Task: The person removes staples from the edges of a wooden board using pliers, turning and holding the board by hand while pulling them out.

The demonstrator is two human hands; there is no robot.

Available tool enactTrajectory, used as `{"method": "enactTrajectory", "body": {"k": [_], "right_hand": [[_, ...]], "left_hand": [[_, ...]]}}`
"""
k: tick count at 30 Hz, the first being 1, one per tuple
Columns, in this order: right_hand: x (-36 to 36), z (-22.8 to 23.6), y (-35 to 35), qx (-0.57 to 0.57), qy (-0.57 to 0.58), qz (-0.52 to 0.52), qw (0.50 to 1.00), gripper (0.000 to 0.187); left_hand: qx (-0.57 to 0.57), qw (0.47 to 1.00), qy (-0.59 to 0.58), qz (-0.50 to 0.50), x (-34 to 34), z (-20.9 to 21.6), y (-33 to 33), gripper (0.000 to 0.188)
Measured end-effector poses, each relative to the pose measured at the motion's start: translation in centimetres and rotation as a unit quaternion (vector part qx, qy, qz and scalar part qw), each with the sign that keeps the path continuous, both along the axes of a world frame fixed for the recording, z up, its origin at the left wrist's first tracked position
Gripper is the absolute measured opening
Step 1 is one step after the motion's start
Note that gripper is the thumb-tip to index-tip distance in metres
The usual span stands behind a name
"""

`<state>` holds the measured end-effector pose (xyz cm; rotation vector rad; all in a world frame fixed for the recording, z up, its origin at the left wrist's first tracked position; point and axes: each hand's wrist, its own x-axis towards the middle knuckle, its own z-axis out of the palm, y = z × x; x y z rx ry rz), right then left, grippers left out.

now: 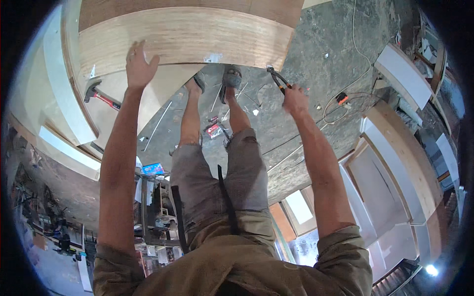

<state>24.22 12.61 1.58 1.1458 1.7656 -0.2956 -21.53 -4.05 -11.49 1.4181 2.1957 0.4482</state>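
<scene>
A long wooden panel (pixel 192 37) with pale grain lies across the upper part of the head view. My left hand (pixel 140 68) rests on it near its left end, fingers stretched out and holding nothing. In my right hand (pixel 295 100) are pincers (pixel 279 80) with black and orange handles. Their jaws meet the panel's near edge close to its right corner; whatever they may grip there is too small to make out. A claw hammer (pixel 101 96) with a red and black handle lies on a pale board (pixel 118 121), just left of my left forearm.
Thin rods, scraps and a red packet (pixel 214 130) litter the concrete floor (pixel 335 54) around my feet. An orange and black device (pixel 341 98) with a cable lies to the right. Wooden frames (pixel 395 163) and boards stand at the right; curved panels (pixel 59 79) are at the left.
</scene>
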Motion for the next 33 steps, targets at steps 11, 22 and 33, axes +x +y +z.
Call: {"method": "enactTrajectory", "body": {"k": [11, 22, 33], "right_hand": [[7.8, -2.8, 8.9, -0.152, 0.197, 0.092, 0.964, 0.026], [9.9, -6.0, 13.2, -0.268, 0.323, 0.085, 0.904, 0.034], [16.3, -10.0, 13.2, -0.225, 0.414, 0.063, 0.88, 0.038]], "left_hand": [[-0.133, 0.976, 0.094, 0.142, 3.0, -4.0, 3.1, 0.133], [-0.22, 0.96, 0.084, 0.152, 1.9, -3.8, 2.9, 0.144], [-0.268, 0.95, 0.077, 0.138, 1.6, -4.0, 2.9, 0.144]]}}
